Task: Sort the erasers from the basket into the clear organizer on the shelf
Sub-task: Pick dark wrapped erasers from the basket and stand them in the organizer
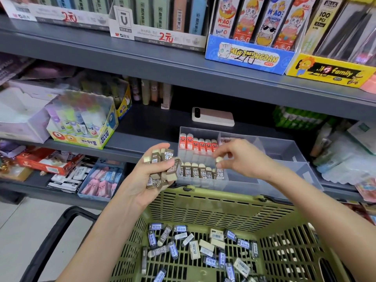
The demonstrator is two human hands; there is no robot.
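Observation:
My left hand (149,179) grips a bunch of brown-sleeved 2B erasers (165,168) just left of the clear organizer (284,151) on the shelf. My right hand (237,157) pinches one brown 2B eraser (219,166) by its white end, at the right end of the front row of brown erasers (196,173) standing in the organizer. Behind that row stands a row of red-sleeved erasers (198,144). Below, the green basket (213,208) holds several loose erasers (195,247) with blue, brown and white sleeves.
A pink phone (212,117) lies on the shelf behind the organizer. A box of glue sticks (85,119) stands to the left, green packs (295,119) to the right. The basket's black handle (55,241) hangs at its left. The organizer's right compartments hold nothing.

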